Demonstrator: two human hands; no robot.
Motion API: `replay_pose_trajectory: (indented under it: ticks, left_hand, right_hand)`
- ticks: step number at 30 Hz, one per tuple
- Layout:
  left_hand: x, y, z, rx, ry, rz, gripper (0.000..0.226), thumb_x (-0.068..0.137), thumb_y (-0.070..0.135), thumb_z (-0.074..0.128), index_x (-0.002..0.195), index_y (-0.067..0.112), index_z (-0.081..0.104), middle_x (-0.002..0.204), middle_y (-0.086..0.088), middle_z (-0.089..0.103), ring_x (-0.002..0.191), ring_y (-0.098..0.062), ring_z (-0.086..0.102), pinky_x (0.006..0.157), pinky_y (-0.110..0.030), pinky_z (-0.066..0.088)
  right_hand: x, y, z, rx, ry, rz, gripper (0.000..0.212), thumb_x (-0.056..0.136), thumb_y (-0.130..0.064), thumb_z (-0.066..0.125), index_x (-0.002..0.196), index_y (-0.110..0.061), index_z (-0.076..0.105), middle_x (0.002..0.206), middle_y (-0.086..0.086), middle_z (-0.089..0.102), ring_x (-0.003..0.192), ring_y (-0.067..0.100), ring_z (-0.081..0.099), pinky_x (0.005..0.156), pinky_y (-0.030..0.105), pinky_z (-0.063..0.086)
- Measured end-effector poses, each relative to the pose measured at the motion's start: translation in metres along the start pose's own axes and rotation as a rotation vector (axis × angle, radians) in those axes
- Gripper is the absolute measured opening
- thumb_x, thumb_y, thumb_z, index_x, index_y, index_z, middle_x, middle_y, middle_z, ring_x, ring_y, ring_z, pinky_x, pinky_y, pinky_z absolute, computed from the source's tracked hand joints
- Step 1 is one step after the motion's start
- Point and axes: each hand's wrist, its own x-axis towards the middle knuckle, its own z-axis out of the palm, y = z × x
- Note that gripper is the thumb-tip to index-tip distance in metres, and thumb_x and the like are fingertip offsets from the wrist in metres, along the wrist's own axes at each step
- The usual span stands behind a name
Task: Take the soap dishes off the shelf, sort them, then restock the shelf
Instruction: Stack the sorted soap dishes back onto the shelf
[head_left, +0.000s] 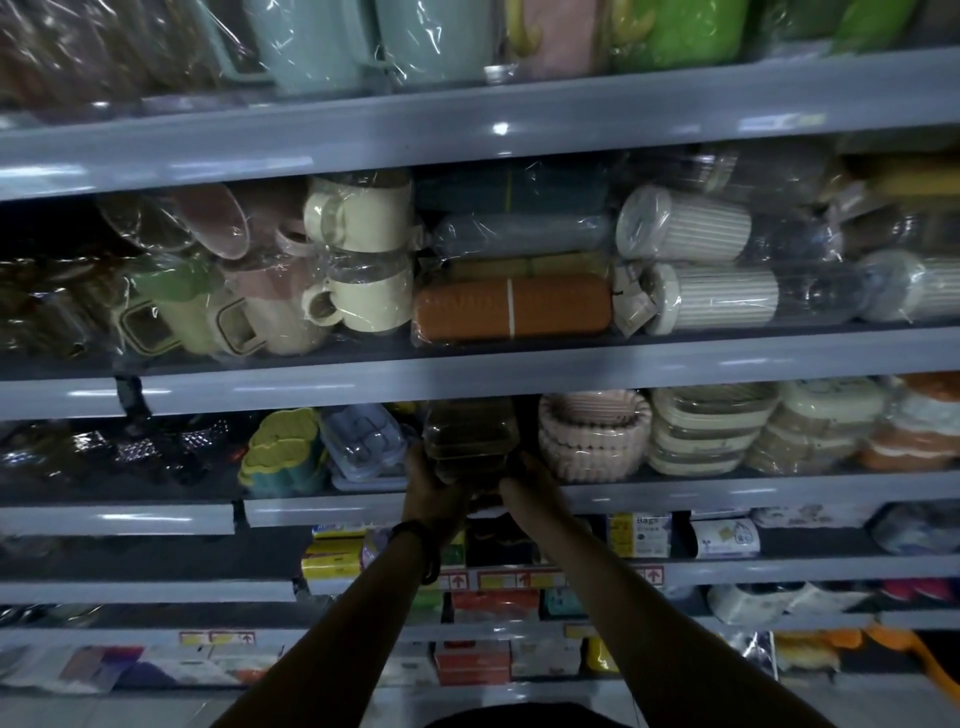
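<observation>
Reaching up with both arms to the soap-dish shelf (727, 491), third board down. Gripping a stack of dark soap dishes (470, 434) from either side: with the left hand (435, 480) wrapped round the stack's left flank, fingers curled onto it, and with the right hand (525, 480) clasping the lower right corner. Hard to make out fingertips in this gloom, but plainly closed on the stack, both of them. Parked right at the shelf's front edge, in the gap between the clear lidded boxes (363, 444) on the left and the pink scalloped dishes (592, 441) on the right. Cannot tell whether lifted or resting on the board.

Looks like thin rigid plastic under clear film, so probably light, but slick in the wrap and liable to shear apart layer by layer. Best held low and from both sides, as here, with fingers tucked under the bottom dish. No squeezing hard enough to crack a lid. Worth minding the shelf lip overhead on the way out, and that pink pile close by. Plenty left to clear, by the look of it: cream dishes (711, 431) further right, yellow-green ones (283, 452) off to the left
</observation>
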Motion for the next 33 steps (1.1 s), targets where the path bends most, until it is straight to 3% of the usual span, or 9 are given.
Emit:
replay_pose_trajectory:
  ticks: [2,7,11,16,20,23,27,31,33]
  left_hand:
    - [-0.002,-0.002,0.000,-0.052,-0.008,-0.027,0.068,0.082,0.006,0.085,0.131,0.025,0.043,0.122,-0.005,0.065,0.101,-0.040,0.074,0.075,-0.056,0.065]
    - [0.004,-0.026,-0.006,0.017,-0.009,0.000,0.080,0.064,0.030,0.090,0.132,0.044,0.050,0.124,-0.002,0.071,0.106,-0.040,0.074,0.082,-0.069,0.060]
    - [0.010,-0.038,-0.008,0.064,-0.009,0.051,0.086,0.061,0.029,0.083,0.135,0.052,0.048,0.127,0.002,0.070,0.112,-0.038,0.071,0.088,-0.068,0.058]
    - [0.000,-0.023,-0.005,0.125,-0.005,0.049,0.073,0.063,0.030,0.075,0.127,0.053,0.049,0.122,0.003,0.067,0.106,-0.037,0.071,0.086,-0.064,0.060]
    - [0.003,-0.033,-0.003,0.130,0.014,0.018,0.084,0.057,0.038,0.078,0.136,0.045,0.051,0.125,0.004,0.066,0.112,-0.032,0.070,0.084,-0.057,0.063]
    - [0.007,-0.040,-0.002,0.117,0.031,0.043,0.083,0.056,0.039,0.077,0.136,0.041,0.053,0.126,0.000,0.067,0.109,-0.031,0.071,0.081,-0.058,0.064]
    - [-0.016,-0.018,-0.006,0.119,0.041,0.099,0.067,0.075,0.018,0.075,0.138,0.029,0.054,0.125,0.001,0.065,0.106,-0.024,0.070,0.084,-0.055,0.064]
    - [-0.034,-0.018,-0.028,0.226,0.237,0.185,0.029,0.077,0.022,0.066,0.102,0.030,0.054,0.104,0.004,0.064,0.085,-0.028,0.070,0.079,-0.055,0.059]
    - [-0.039,-0.018,-0.045,0.235,0.359,0.208,0.027,0.072,0.022,0.062,0.095,0.017,0.051,0.093,-0.002,0.058,0.080,-0.025,0.060,0.076,-0.048,0.053]
  right_hand:
    - [-0.005,-0.001,0.000,0.014,-0.006,-0.010,0.033,0.104,-0.006,0.048,0.134,-0.016,0.056,0.088,-0.002,0.062,0.057,0.001,0.063,0.047,0.015,0.045]
    - [-0.005,0.007,0.002,0.040,0.013,-0.029,0.036,0.101,-0.024,0.059,0.137,-0.023,0.058,0.109,-0.003,0.070,0.090,0.010,0.066,0.070,0.029,0.054]
    - [-0.010,0.010,-0.004,0.039,-0.009,-0.048,0.031,0.100,-0.017,0.062,0.130,-0.027,0.058,0.099,-0.015,0.062,0.086,0.000,0.058,0.069,0.023,0.049]
    - [-0.008,0.006,-0.002,0.045,0.020,-0.042,0.040,0.092,-0.031,0.067,0.131,-0.037,0.060,0.111,-0.010,0.070,0.101,0.014,0.067,0.093,0.048,0.060]
    - [-0.012,0.006,-0.004,0.039,0.043,-0.097,0.050,0.094,-0.027,0.066,0.140,-0.040,0.052,0.113,-0.011,0.068,0.096,0.011,0.066,0.083,0.039,0.060]
    - [-0.012,0.009,-0.005,0.017,0.043,-0.129,0.048,0.093,-0.030,0.065,0.137,-0.042,0.053,0.115,-0.012,0.069,0.098,0.013,0.068,0.086,0.046,0.062]
    - [-0.021,0.013,0.009,-0.034,0.133,-0.158,0.020,0.100,-0.026,0.063,0.118,-0.031,0.056,0.103,0.000,0.066,0.073,0.008,0.065,0.053,0.018,0.049]
    - [-0.032,0.011,0.039,-0.034,0.167,-0.180,0.032,0.095,-0.027,0.070,0.120,-0.031,0.051,0.102,-0.003,0.066,0.084,0.016,0.067,0.069,0.035,0.060]
    - [-0.033,-0.001,0.056,-0.046,0.105,-0.224,0.028,0.095,-0.020,0.072,0.118,-0.019,0.057,0.092,-0.010,0.065,0.076,0.009,0.064,0.063,0.015,0.052]
